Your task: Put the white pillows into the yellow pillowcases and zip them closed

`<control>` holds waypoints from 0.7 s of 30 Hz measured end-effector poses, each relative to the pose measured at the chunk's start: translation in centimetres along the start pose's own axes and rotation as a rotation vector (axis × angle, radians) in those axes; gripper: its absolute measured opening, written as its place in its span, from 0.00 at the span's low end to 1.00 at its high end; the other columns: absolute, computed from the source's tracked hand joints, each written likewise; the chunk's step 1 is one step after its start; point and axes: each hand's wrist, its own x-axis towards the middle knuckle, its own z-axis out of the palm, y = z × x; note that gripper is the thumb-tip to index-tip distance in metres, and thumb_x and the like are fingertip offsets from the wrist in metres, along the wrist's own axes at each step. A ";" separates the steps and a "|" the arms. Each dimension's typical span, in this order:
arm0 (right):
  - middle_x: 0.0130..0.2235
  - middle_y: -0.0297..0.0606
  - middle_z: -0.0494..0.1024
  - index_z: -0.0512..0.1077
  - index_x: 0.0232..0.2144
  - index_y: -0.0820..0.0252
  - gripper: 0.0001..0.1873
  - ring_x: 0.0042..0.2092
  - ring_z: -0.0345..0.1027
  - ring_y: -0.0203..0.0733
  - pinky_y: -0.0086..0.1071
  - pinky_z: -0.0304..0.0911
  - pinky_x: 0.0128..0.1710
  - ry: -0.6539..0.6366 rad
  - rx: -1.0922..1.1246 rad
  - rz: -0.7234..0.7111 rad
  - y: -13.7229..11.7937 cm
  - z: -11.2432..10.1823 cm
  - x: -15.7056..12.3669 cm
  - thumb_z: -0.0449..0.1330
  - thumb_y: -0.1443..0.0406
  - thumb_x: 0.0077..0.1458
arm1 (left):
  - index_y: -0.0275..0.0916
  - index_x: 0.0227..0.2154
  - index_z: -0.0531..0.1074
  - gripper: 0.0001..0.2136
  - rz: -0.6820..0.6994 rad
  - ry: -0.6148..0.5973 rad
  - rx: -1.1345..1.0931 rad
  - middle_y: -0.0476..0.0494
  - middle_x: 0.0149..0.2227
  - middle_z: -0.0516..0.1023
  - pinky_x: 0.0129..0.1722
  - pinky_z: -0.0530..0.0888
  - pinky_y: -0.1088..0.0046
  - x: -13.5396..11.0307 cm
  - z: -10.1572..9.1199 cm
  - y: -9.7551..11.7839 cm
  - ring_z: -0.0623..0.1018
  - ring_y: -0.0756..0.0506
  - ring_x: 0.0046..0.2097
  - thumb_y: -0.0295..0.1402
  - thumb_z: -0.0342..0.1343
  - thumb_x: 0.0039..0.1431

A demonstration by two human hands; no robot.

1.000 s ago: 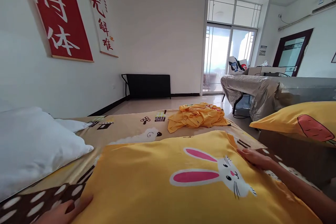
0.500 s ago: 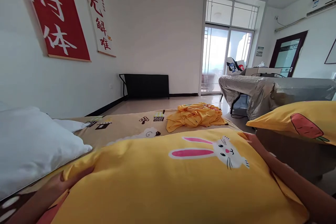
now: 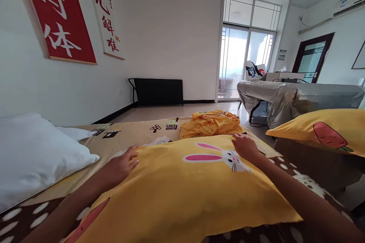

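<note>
A yellow pillow (image 3: pixel 171 186) with a white rabbit print lies in front of me on the patterned bed sheet (image 3: pixel 137 133). Part of an orange-red carrot print shows at its lower left. My left hand (image 3: pixel 125 165) rests at the pillow's far left corner, fingers apart and holding nothing. At the far right corner, beside the rabbit's head, my right hand (image 3: pixel 244 146) lies on the cover with its fingers stretched out over the edge. Just beyond the pillow sits a crumpled heap of yellow cloth (image 3: pixel 212 124).
White pillows (image 3: pixel 42 155) are piled at the left. Another yellow pillow (image 3: pixel 322 129) with a carrot print rests on a dark surface at the right. Behind it stands a table covered in plastic (image 3: pixel 285 95). A folded black frame (image 3: pixel 158 91) leans by the far wall.
Both hands have let go of the pillow's sides and moved inward to its far corners. The pillow has come down onto the bed, uncovering more spotted sheet at the right and front.
</note>
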 end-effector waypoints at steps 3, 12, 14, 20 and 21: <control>0.49 0.42 0.75 0.69 0.47 0.57 0.18 0.51 0.67 0.45 0.37 0.57 0.50 -0.026 0.061 -0.247 -8.3 0.7 0.6 0.44 0.59 0.64 | 0.28 0.61 0.57 0.26 0.272 -0.055 0.084 0.33 0.61 0.63 0.60 0.62 0.67 1.8 3.4 9.7 0.66 0.43 0.61 0.29 0.37 0.59; 0.65 0.38 0.54 0.57 0.62 0.55 0.27 0.66 0.45 0.41 0.44 0.41 0.63 -0.058 0.265 -0.234 -3.5 7.8 -3.2 0.38 0.54 0.66 | 0.41 0.61 0.59 0.25 0.268 0.079 0.108 0.43 0.65 0.56 0.64 0.56 0.55 -1.0 13.5 6.8 0.57 0.44 0.66 0.41 0.36 0.64; 0.65 0.38 0.54 0.56 0.63 0.55 0.28 0.66 0.45 0.41 0.44 0.42 0.64 -0.068 0.258 -0.142 0.5 8.6 -4.6 0.38 0.53 0.66 | 0.41 0.62 0.57 0.26 0.187 0.117 0.117 0.44 0.65 0.57 0.63 0.58 0.57 -2.1 13.7 2.7 0.58 0.44 0.65 0.43 0.34 0.64; 0.65 0.38 0.55 0.55 0.64 0.55 0.30 0.66 0.46 0.43 0.45 0.47 0.63 -0.011 0.142 0.027 8.9 10.5 -9.8 0.38 0.51 0.65 | 0.47 0.62 0.57 0.27 0.130 0.224 0.161 0.48 0.62 0.64 0.61 0.63 0.59 -6.5 13.9 -5.7 0.64 0.43 0.63 0.47 0.38 0.62; 0.64 0.39 0.57 0.56 0.63 0.56 0.30 0.66 0.48 0.43 0.45 0.49 0.62 0.003 0.120 0.046 10.0 10.6 -10.7 0.39 0.51 0.64 | 0.49 0.62 0.57 0.27 0.129 0.259 0.159 0.49 0.61 0.65 0.59 0.65 0.60 -7.3 14.0 -7.1 0.65 0.42 0.62 0.47 0.38 0.61</control>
